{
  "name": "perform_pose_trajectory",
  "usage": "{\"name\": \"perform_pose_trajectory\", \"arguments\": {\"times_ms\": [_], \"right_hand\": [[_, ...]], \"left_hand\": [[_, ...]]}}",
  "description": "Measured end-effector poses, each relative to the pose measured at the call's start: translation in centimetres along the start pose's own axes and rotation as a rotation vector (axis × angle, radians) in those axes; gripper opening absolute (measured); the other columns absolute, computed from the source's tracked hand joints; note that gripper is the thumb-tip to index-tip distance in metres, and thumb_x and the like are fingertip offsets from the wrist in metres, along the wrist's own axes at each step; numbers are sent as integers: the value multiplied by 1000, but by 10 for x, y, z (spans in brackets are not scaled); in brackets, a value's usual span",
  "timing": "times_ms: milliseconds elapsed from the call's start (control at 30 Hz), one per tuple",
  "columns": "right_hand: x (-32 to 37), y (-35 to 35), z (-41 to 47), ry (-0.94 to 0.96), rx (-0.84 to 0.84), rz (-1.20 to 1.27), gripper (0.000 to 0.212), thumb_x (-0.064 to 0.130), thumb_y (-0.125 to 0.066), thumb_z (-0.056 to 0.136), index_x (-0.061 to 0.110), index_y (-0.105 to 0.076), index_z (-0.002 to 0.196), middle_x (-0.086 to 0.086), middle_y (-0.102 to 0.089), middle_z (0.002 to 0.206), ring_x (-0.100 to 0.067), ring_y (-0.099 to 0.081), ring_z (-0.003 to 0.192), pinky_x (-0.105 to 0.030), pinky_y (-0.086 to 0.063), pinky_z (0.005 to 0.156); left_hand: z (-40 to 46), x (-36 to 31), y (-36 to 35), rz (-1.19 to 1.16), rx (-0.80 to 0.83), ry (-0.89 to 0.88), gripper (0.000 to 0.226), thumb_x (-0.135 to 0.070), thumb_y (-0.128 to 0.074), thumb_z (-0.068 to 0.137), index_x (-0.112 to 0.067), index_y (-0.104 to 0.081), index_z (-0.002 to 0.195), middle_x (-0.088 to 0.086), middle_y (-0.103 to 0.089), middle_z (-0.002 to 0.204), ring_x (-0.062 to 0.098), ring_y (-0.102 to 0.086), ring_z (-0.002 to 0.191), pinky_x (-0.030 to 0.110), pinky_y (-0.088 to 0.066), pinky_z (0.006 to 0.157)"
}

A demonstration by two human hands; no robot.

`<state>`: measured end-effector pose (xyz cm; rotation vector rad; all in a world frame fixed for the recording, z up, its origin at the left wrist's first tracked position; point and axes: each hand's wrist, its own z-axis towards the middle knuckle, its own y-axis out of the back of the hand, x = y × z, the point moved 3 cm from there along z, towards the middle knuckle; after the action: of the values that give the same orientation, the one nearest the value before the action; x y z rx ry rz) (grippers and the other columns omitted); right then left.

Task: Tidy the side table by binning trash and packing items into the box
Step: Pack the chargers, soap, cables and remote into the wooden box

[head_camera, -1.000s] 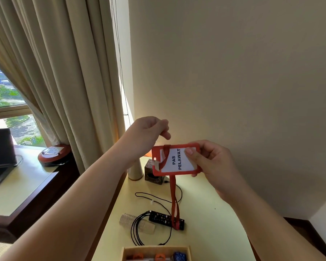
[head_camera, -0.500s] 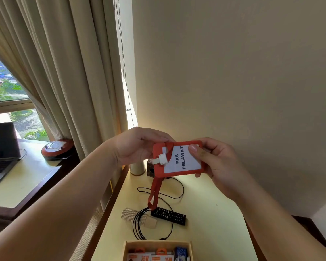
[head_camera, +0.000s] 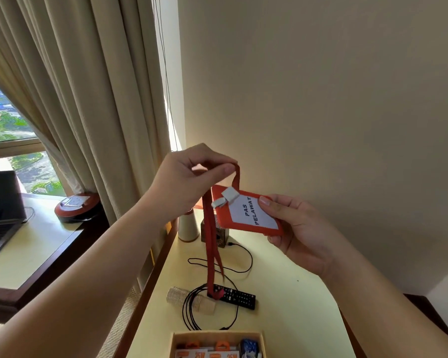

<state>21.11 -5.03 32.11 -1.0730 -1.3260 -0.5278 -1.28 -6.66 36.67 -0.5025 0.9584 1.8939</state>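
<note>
Left hand (head_camera: 189,177): up in the air above the remote. Its grip is thumb and pointer finger pinching the top of the red strap (head_camera: 210,244).
Right hand (head_camera: 292,231): in the air above the remote and to the right of it. Its grip is thumb on the front and fingers behind, pinching the right end of the badge (head_camera: 246,211).
Badge: a red holder with a white card that says "PAS PELAWAT". It is tilted, high above the remote, and a white clip (head_camera: 224,198) sits at its left corner.
Red strap: it goes up from the clip to the left hand, folds over, and hangs down in two bands. Its bottom end hangs in front of the left end of the remote; I cannot tell if it touches.
Remote (head_camera: 234,297): black, lying flat on the table (head_camera: 282,306).
Paper cup (head_camera: 189,302): on its side, just left of the remote.
Black cable (head_camera: 192,313): looped over the cup, just left of the remote. More of it runs along the table behind the remote.
Box (head_camera: 217,343): open, near the bottom edge, in front of the remote. Orange things, white packs and a blue thing lie inside.
Wooden block (head_camera: 219,235): behind the remote, near the wall.
Cream tube (head_camera: 188,227): stands beside the block, behind the remote.
Curtain (head_camera: 88,99): far left of the remote, by the window.
Laptop (head_camera: 0,208): on another table, far left of the remote.
</note>
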Motion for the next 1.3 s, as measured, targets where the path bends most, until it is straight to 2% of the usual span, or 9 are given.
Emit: {"name": "perform_pose_trajectory", "arguments": {"times_ms": [133, 200, 333, 433, 600, 800, 933, 1133, 1300], "right_hand": [[8, -1, 0, 109, 2, 12, 20, 21, -70, 88, 6, -75, 100, -22, -75, 101, -20, -67, 70, -21, -52, 46], [14, -2, 0, 178, -17, 0, 18, 21, -71, 85, 8, -75, 96, -22, -76, 101, -22, -68, 72, -23, -52, 46], [22, -7, 0, 315, -88, -121, 26, 23, -75, 82, 6, -75, 101, -19, -77, 98, -28, -68, 76, -27, -53, 49], [26, -10, -1, 372, -138, -222, 28, 26, -76, 84, 7, -76, 105, -13, -79, 96, -27, -74, 83, -29, -58, 53], [34, -8, 1, 421, -231, -203, 15, 22, -74, 91, 14, -77, 103, -8, -79, 96, -26, -77, 90, -33, -63, 58], [38, 0, 12, 513, -405, -251, 15, 29, -76, 92, 22, -78, 105, 0, -79, 93, -22, -76, 92, -41, -66, 65], [28, 10, 20, 513, -464, -363, 15, 35, -75, 94, 27, -78, 106, 7, -78, 90, -13, -76, 87, -35, -65, 65], [2, 15, 18, 443, -398, -425, 10, 31, -74, 95, 28, -79, 104, 5, -78, 85, -12, -72, 73, -17, -52, 51], [-17, 10, 12, 389, -187, -460, 8, 34, -76, 91, 34, -82, 96, -1, -79, 93, -22, -74, 88, -35, -62, 66]], "left_hand": [[-14, -6, -9, 126, -128, -177, 23, -11, -83, 86, -23, -77, 105, -3, -73, 98, 16, -70, 97, 19, -55, 82], [-27, 1, -18, 39, -148, -41, 30, -5, -85, 82, -25, -72, 100, -9, -73, 96, 11, -71, 98, 18, -56, 80], [-47, 11, -37, -75, -234, 202, 21, 5, -77, 86, -2, -69, 103, -11, -73, 88, 0, -71, 88, 13, -54, 66], [-54, 12, -41, -231, -282, 314, 19, 2, -74, 90, -3, -68, 108, -8, -75, 93, 5, -73, 85, 19, -59, 65], [-67, 10, -50, -409, -189, 473, 17, -9, -70, 96, -13, -72, 113, 8, -78, 93, 25, -75, 81, 44, -65, 76], [-88, -3, -66, -407, -25, 567, 19, -26, -69, 96, -15, -76, 110, 5, -79, 94, 23, -72, 71, 32, -62, 70], [-93, -26, -65, -329, 13, 622, 21, -35, -67, 98, -18, -76, 107, 2, -79, 86, 17, -68, 60, 29, -60, 62], [-70, -66, -35, -273, 4, 576, 17, -30, -64, 100, -18, -77, 100, 2, -78, 79, 14, -66, 55, 21, -56, 55], [-21, -76, 2, -178, -30, 586, 19, -27, -65, 102, -12, -77, 98, 3, -77, 76, 11, -61, 50, 18, -51, 47]]}}
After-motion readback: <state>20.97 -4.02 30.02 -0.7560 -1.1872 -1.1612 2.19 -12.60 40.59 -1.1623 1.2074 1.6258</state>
